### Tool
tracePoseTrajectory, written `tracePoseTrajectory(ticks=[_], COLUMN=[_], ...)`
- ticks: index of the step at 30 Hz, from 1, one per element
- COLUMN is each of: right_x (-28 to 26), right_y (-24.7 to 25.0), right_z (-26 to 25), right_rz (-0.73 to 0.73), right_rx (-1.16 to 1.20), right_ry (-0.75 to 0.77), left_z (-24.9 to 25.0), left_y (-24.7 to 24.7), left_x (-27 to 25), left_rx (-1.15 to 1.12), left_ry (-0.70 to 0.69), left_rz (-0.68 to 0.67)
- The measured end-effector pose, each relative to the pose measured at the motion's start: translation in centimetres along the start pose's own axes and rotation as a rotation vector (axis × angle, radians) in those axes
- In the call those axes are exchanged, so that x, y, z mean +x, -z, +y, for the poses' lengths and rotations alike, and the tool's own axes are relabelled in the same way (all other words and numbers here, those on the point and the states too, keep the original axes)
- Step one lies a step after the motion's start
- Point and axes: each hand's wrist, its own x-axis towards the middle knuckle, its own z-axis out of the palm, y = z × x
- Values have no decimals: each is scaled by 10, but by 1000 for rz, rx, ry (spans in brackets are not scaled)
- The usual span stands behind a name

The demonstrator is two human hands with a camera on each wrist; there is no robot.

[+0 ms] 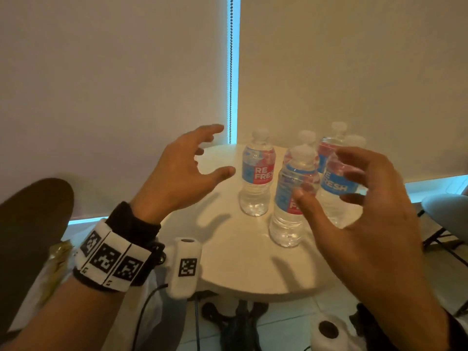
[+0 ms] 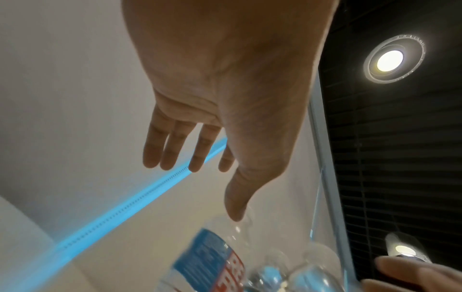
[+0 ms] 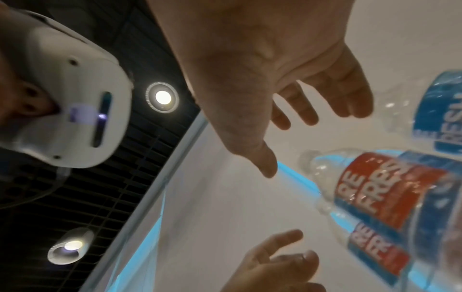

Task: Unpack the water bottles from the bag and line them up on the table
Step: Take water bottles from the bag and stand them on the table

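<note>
Head view shows several water bottles (image 1: 257, 173) standing upright on the far right part of a round white counter (image 1: 235, 262), close together in a loose group; each is filled with clear water. The left hand (image 1: 187, 171) hovers left of them with spread fingers, holding nothing. The right hand (image 1: 364, 211) is also spread, empty, near the front bottles. Behind the counter hang pale roller blinds (image 1: 114, 84).
</note>
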Motion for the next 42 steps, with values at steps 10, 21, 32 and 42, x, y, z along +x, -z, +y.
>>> tracePoseTrajectory(ticks=[10, 21, 32, 42], right_x=[-90, -126, -142, -139], right_y=[-139, -367, -485, -526], right_z=[-59, -30, -38, -26], right_rz=[-813, -1129, -1020, -1129], right_rx=[496, 329, 66, 172], right_ry=[223, -54, -35, -41], left_z=[-136, -260, -325, -343], left_y=[65, 18, 0, 2], left_x=[-123, -216, -201, -203], left_rx=[81, 184, 266, 267], left_ry=[416, 853, 940, 936], left_rz=[237, 231, 237, 217])
